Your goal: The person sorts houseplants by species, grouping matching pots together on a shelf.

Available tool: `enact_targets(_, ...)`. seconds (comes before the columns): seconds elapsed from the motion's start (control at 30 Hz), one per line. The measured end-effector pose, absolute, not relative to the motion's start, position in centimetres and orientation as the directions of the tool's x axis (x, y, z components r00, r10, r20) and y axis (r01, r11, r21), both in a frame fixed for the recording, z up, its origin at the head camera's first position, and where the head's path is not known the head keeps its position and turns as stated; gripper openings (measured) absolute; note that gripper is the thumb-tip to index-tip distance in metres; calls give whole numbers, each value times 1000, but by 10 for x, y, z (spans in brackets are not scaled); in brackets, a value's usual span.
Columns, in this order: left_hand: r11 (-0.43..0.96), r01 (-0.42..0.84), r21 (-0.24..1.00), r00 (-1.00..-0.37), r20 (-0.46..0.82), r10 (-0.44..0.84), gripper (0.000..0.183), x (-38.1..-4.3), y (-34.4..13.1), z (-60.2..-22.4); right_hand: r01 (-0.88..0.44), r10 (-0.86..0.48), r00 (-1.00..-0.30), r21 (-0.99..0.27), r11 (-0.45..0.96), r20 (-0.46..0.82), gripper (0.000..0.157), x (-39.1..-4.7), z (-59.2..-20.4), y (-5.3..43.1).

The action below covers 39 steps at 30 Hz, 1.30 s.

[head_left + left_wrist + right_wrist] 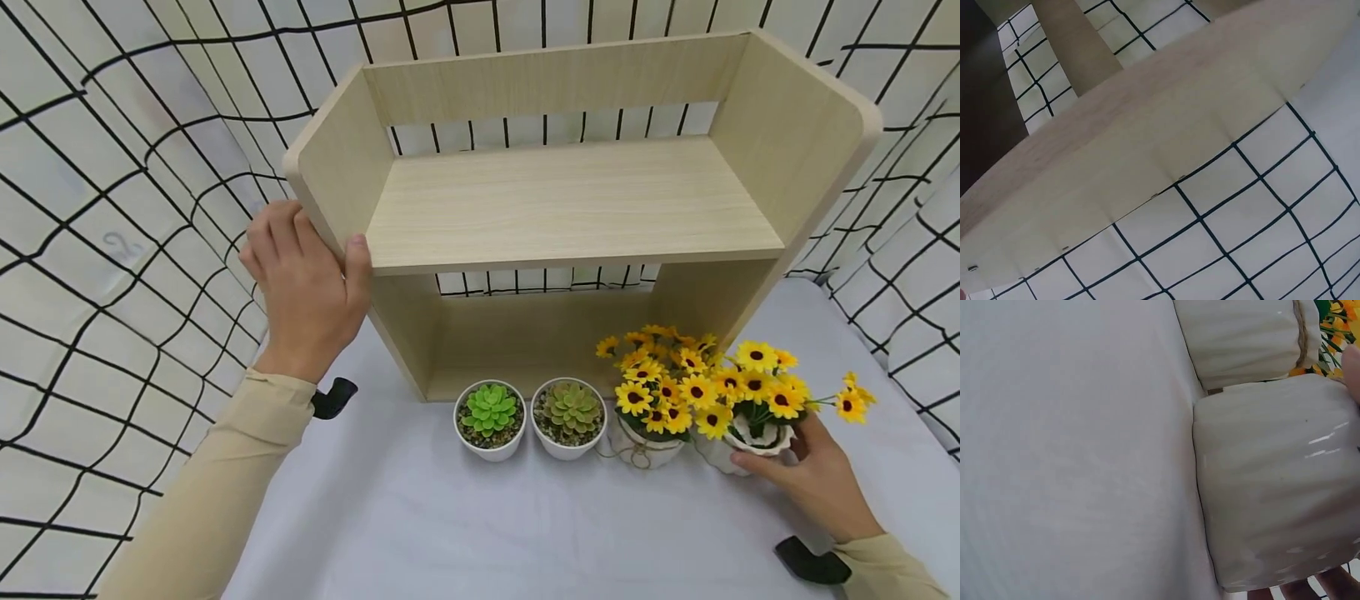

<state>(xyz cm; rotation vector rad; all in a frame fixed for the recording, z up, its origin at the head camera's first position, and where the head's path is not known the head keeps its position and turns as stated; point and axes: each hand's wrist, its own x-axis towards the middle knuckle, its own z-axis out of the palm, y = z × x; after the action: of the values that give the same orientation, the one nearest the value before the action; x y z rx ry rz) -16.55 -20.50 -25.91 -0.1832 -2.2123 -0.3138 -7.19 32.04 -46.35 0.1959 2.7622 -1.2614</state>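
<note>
My left hand (303, 283) grips the left side panel of a pale wooden shelf (570, 200), thumb on its front edge and fingers on the outer face. The left wrist view shows the panel's edge (1147, 119) close up. At the right, my right hand (821, 479) holds a white ceramic pot (1279, 487) of yellow artificial sunflowers (757, 387), thumb on one side and fingers on the other. The pot rests on the white cloth. Touching or nearly touching it is a second sunflower pot (648, 446) with twine tied round it.
Two small succulents in white pots, one bright green (491, 417) and one duller green (568, 417), stand in the same row before the shelf. Black wire grid panels (135, 250) rise at the back and both sides. White cloth (525, 533) covers the table.
</note>
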Motion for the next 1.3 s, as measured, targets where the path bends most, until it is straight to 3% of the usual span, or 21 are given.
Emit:
enact_targets(0.4, 966, 230, 120, -585, 810, 39, 49, -166, -202, -264, -11, 93, -992, -806, 592, 82, 92, -64, -470, 322)
enact_targets(0.53, 966, 235, 108, -577, 815, 49, 47, -169, -201, -266, -13, 85, -993, -807, 590, 79, 94, -62, -469, 324)
enact_targets(0.77, 956, 260, 133, -478, 878, 8, 38, -170, -202, -272, -24, 69, -994, -790, 612, 84, 90, -66, -468, 321)
enact_targets(1.13, 956, 265, 126, -497, 868, 23, 36, -172, -196, -272, 31, 129, -990, -784, 620, 63, 74, -61, -466, 325)
enact_targets(1.3, 959, 248, 137, -513, 858, 10, 38, -171, -198, -272, 112, 163, -987, -771, 627, -11, 83, -62, -461, 320)
